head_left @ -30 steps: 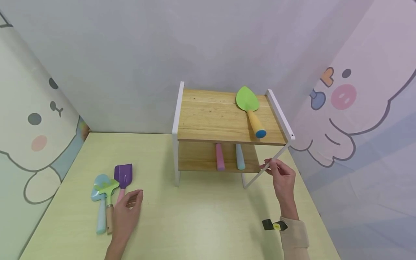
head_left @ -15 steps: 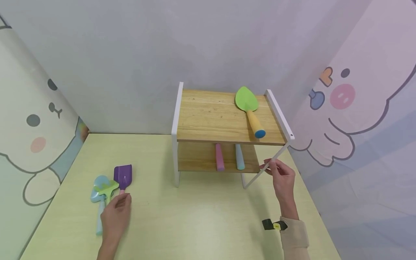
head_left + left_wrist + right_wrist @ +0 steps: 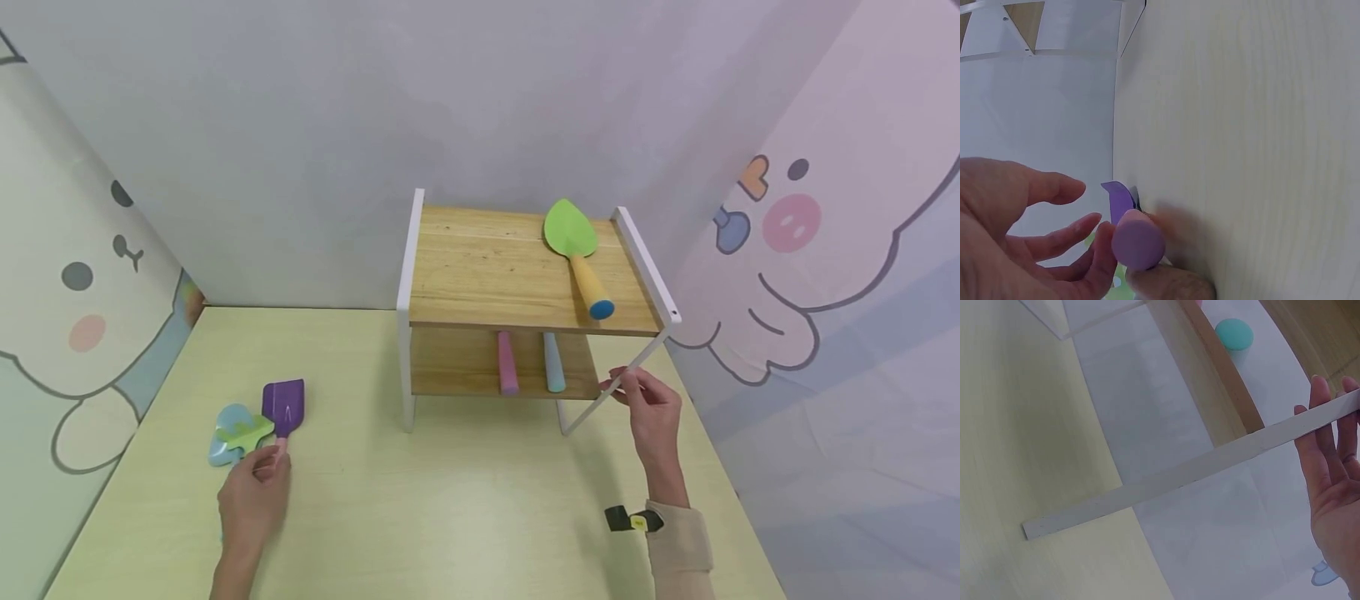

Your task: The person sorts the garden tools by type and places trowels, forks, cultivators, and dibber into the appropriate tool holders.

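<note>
My left hand point(image 3: 253, 500) hovers over the tool handles at the left of the table. In the left wrist view its thumb stands apart from the fingers, which are right beside the pink handle point(image 3: 1138, 244) of a purple spade point(image 3: 283, 407). A green hand rake point(image 3: 247, 433) overlaps a light blue trowel point(image 3: 225, 446); my hand hides most of their handles. At the right, my right hand point(image 3: 652, 408) holds the slanted white leg point(image 3: 1179, 469) of a two-tier shelf point(image 3: 480, 275), with fingers behind the bar.
A green leaf-shaped trowel point(image 3: 573, 237) with a yellow handle lies on the upper board. On the lower board a pink handle point(image 3: 507, 364) and a light blue handle point(image 3: 554, 364) point outward. Printed curtains point(image 3: 810, 208) stand around the pale table point(image 3: 465, 508).
My left hand has moved left and slightly down, over the handles of the purple spade and the rake. My right hand stays at the shelf leg.
</note>
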Tool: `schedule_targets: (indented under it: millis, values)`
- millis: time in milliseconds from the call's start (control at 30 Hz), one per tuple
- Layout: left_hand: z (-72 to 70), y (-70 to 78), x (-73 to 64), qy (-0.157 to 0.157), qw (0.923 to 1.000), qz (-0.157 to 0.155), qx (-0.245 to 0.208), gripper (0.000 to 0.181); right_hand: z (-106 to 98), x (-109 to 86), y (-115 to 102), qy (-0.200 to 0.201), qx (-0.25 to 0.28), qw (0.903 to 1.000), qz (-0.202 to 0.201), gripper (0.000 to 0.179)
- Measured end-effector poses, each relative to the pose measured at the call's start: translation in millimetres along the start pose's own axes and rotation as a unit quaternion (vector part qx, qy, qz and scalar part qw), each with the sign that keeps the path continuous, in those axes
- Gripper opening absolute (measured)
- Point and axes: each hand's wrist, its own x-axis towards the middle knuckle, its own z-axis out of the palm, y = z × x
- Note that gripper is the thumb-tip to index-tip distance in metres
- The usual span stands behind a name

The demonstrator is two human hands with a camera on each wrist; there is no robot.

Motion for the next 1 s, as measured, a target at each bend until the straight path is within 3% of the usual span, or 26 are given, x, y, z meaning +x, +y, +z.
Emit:
schedule_targets:
  millis: [200,500,833,1000]
  values:
    - [-3.8,-3.4,5.2,-0.061,0.9978,-0.015,0.020,0.048,-1,-0.3,2,0.004,-0.002,1.0000,0.000,0.017]
    - [-3.8,-4.2,6.9,-0.088,0.9945,-0.001,0.057,0.050,1,0.4,2,0.005,0.000,1.0000,-0.007,0.017]
    - [-1.2,-5.2,10.8,-0.126,0.9916,-0.005,0.027,0.057,0,-0.2,3,0.004,-0.005,1.0000,-0.001,0.018]
    - [-3.5,-3.4,13.3,-0.146,0.9887,-0.028,0.019,0.058,0,0.1,4,0.006,-0.011,0.9999,0.000,0.018]
